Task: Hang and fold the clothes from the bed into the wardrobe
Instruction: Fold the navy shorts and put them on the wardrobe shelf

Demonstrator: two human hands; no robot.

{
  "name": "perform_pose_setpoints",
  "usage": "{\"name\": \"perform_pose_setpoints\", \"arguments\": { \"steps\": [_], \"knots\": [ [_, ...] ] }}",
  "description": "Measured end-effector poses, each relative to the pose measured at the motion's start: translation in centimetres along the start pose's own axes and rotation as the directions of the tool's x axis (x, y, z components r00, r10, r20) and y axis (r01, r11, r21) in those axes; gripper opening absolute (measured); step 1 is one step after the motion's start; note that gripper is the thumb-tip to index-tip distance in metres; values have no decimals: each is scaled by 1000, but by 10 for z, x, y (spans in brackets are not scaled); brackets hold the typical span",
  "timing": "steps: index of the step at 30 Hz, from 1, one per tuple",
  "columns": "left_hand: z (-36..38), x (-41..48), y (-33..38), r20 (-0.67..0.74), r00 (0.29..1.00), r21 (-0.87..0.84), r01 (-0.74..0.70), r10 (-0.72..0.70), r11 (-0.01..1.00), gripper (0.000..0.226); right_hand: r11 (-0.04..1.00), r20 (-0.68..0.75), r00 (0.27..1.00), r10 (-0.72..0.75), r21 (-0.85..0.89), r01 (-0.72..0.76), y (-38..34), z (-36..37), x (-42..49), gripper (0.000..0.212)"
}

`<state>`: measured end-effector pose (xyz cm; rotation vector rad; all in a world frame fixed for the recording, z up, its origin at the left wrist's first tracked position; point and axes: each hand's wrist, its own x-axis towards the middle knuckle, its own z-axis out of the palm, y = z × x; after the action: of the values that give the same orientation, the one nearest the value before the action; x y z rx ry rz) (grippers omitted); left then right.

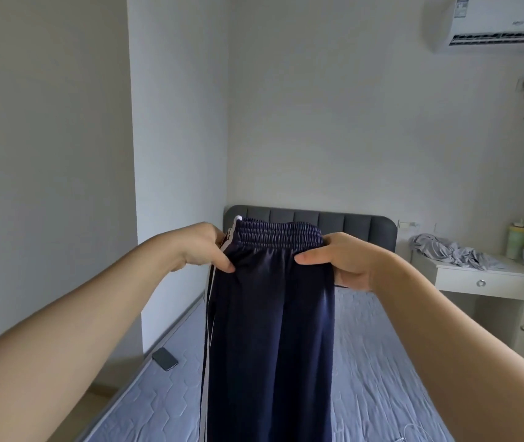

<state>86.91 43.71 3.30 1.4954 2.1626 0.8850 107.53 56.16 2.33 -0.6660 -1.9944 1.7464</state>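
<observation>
**Navy trousers held up over the bed**

I am looking along the bed (381,362) through the head camera; both hands are holding a pair of navy trousers (270,330) up above its mattress, in front of the grey headboard (356,223). The left hand (203,247) is pinching the left end of the elastic waistband (278,239), thumb on the near face of the cloth and fingers behind it; the right hand (340,260) is gripping the right end the same way, thumb pressing the front. The waistband is stretching level between the two hands; the legs are hanging straight down together, with a white stripe running down the left edge; their lower ends are dropping out of view.

A dark phone (165,358) is lying at the bed's left edge, well apart from the trousers. A white desk (483,279) is standing to the right of the bed; a crumpled grey garment (452,250) is lying on it, with a pale green cup (520,240) just beyond. An air conditioner (499,23) is hanging on the wall high above the bed's right side.
</observation>
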Motion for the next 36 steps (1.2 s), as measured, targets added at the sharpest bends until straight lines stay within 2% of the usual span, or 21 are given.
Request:
{"name": "perform_pose_setpoints", "arguments": {
  "steps": [2, 4, 6, 9, 11, 13, 15, 17, 18, 20, 22, 24, 27, 31, 34, 36],
  "knots": [
    [-3, 2, -1, -42, 999, 14, 1, -1, 1000, 18, 996, -60, 998, 17, -81, -22, -4, -3, -1, 21],
    [0, 6, -3, -85, 996, -19, 25, -27, 999, 15, 948, -190, 982, -3, -314, -58, -4, -6, 0, 18],
    [8, 10, -7, -28, 991, -167, 123, -130, 978, 10, 910, -253, 967, -11, -403, -95, 2, -10, 3, 17],
    [20, 13, -17, 187, 969, -484, 232, -159, 844, 15, 967, -211, 977, 34, -241, -86, 12, -14, 8, 15],
    [24, 22, -26, 262, 955, -594, 272, -137, 757, 27, 990, -163, 982, 91, -92, -107, 20, -17, 17, 11],
    [32, 34, -34, 293, 940, -572, 320, -176, 755, 32, 976, -159, 968, 193, -75, -206, 35, -17, 31, 14],
    [45, 52, -45, 307, 914, -444, 385, -266, 809, 34, 942, -199, 934, 297, -100, -321, 58, -15, 49, 19],
    [58, 76, -56, 285, 900, -303, 410, -329, 860, 37, 938, -249, 911, 328, -28, -346, 78, -11, 72, 20],
    [61, 91, -60, 244, 911, -303, 396, -331, 867, 38, 948, -288, 907, 306, 9, -317, 82, -10, 86, 17],
    [58, 120, -61, 95, 956, -412, 291, -277, 864, 35, 984, -418, 893, 166, 5, -180, 80, -12, 116, 13],
    [44, 147, -55, -82, 979, -515, 119, -187, 849, 32, 999, -543, 839, -26, -45, 2, 66, -15, 143, 22],
    [26, 162, -44, -222, 972, -552, -58, -79, 832, 26, 985, -593, 786, -173, -83, 154, 45, -17, 156, 25],
    [-6, 169, -31, -358, 930, -543, -283, 87, 791, 7, 941, -620, 712, -329, -151, 304, 15, -19, 161, 26],
    [-38, 165, -21, -457, 853, -483, -477, 253, 735, 12, 866, -607, 632, -482, -225, 446, -17, -11, 151, 18],
    [-50, 152, -20, -462, 832, -480, -526, 307, 702, 15, 835, -608, 593, -528, -244, 493, -24, -1, 141, 24],
    [-51, 141, -29, -453, 830, -481, -534, 325, 695, 14, 835, -608, 594, -526, -239, 496, -19, 6, 133, 24]
  ]
}}
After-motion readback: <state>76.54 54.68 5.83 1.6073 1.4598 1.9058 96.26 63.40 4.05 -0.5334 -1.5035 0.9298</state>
